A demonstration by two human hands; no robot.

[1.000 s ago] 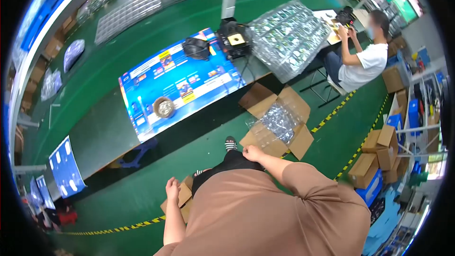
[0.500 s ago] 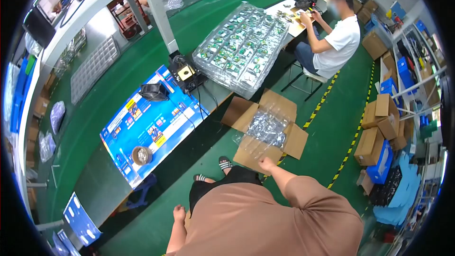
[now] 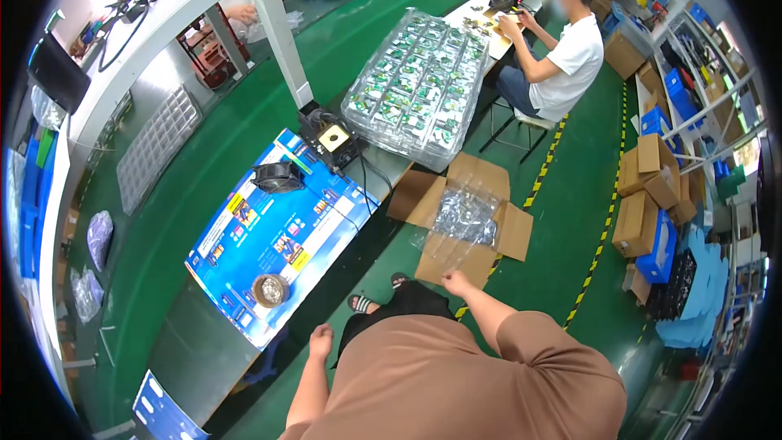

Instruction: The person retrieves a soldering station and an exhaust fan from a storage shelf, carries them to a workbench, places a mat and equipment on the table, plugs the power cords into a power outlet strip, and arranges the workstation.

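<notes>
My left hand (image 3: 322,341) hangs beside the table edge, its fingers loosely curled and nothing visible in them. My right hand (image 3: 456,281) is closed in front of my body, near the lower flap of an open cardboard box (image 3: 515,231); I see nothing held in it. Clear plastic and silvery bags (image 3: 466,217) fill the box on the floor. On the table lies a blue printed mat (image 3: 273,253) with a round container of small parts (image 3: 270,290), a black fan (image 3: 278,177) and a black device with a yellow-lit top (image 3: 333,138).
Stacked clear trays of green boards (image 3: 419,85) overhang the table edge. A person in a white shirt (image 3: 573,65) sits on a stool at the back right, hands on small parts. Cardboard boxes (image 3: 634,224) and shelves line the right side. A metal post (image 3: 275,28) rises from the table.
The view has swung toward the right and forward, so table, box and seated person have shifted in frame. My left hand has risen slightly in view; both hands remain curled.
</notes>
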